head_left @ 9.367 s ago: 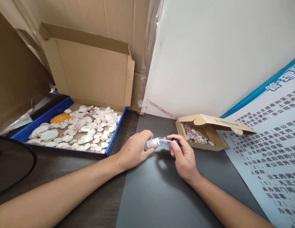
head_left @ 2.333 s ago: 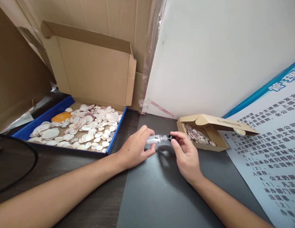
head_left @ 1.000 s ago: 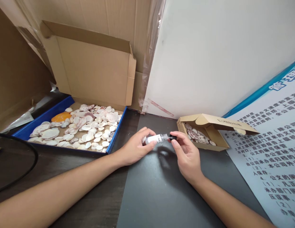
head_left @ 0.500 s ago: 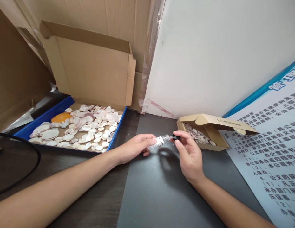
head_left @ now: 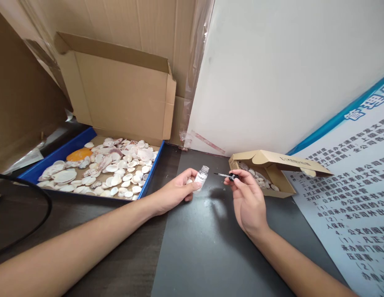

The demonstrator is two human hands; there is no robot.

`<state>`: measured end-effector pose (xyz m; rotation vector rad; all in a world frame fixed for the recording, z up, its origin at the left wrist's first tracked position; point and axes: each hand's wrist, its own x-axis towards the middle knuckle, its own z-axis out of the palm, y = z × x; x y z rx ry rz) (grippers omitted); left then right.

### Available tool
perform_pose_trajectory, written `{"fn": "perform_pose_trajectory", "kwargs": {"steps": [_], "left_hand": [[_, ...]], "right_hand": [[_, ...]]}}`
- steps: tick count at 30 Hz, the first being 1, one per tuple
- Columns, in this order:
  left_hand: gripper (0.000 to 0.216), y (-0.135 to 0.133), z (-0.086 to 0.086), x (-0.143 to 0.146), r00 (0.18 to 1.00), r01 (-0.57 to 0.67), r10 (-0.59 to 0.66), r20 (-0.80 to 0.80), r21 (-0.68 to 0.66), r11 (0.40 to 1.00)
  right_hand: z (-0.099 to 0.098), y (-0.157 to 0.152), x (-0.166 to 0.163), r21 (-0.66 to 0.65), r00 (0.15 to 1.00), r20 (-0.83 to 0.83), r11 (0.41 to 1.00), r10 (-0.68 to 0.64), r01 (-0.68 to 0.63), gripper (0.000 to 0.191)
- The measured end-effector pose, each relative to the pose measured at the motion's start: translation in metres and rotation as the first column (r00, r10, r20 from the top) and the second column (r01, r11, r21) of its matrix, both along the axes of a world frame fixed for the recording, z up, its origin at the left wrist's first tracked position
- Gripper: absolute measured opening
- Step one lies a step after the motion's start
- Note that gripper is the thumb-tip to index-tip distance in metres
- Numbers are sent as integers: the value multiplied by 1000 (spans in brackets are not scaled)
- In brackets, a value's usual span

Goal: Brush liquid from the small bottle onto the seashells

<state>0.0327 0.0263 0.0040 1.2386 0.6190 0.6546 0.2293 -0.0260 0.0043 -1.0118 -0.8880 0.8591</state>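
My left hand [head_left: 176, 192] rests on the dark table and grips a small clear bottle [head_left: 201, 176] with a white label, held nearly upright with its mouth open. A small white shell seems to sit between the fingers of that hand. My right hand [head_left: 246, 198] pinches a black cap with a thin brush applicator [head_left: 226, 175], its tip pointing left toward the bottle and clear of it. Just behind the right hand lies a small open cardboard box [head_left: 281, 187] with shells inside.
A blue tray [head_left: 150, 171] full of several white and pink shells, plus one orange shell [head_left: 78, 154], lies at the left under an open cardboard lid. A black cable [head_left: 40, 214] curves at the far left. A white board and a printed poster [head_left: 356, 189] stand at the right.
The cap with its brush has come out of the bottle: my right hand drew it to the right, and my left hand tipped the bottle from lying sideways to nearly upright.
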Motion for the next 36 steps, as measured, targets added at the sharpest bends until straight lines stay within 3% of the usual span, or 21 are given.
{"fn": "perform_pose_trajectory", "kwargs": {"steps": [5, 8, 13, 19, 24, 30, 33, 36], "left_hand": [[17, -5, 4, 1, 980, -45, 87, -176, 228, 973], [15, -9, 8, 4, 937, -75, 203, -283, 406, 911], [13, -4, 7, 16, 821, -82, 375, -431, 560, 824], [13, 23, 3, 33, 692, -155, 540, -479, 631, 760], [19, 41, 3, 43, 632, -160, 587, -507, 655, 739], [25, 42, 6, 44, 629, -163, 573, -526, 632, 758], [26, 29, 11, 35, 655, -190, 552, -517, 594, 782], [13, 9, 16, 18, 722, -195, 497, -481, 548, 814]], "right_hand": [[-4, 0, 1, -42, 1000, 23, 999, 2, -1, 19], [-7, 0, 1, -77, 999, 29, 997, 33, -31, 18], [-6, 1, -2, -85, 996, 12, 993, 85, -83, 12], [-4, 2, -4, -99, 993, 7, 988, 117, -115, 14], [-5, 2, -4, -119, 993, 37, 987, 112, -107, 19], [-4, 1, -6, -125, 988, 37, 982, 147, -141, 21], [-5, 0, -6, -123, 986, 35, 980, 164, -158, 19], [-5, 0, -6, -126, 983, 37, 976, 181, -175, 18]]}}
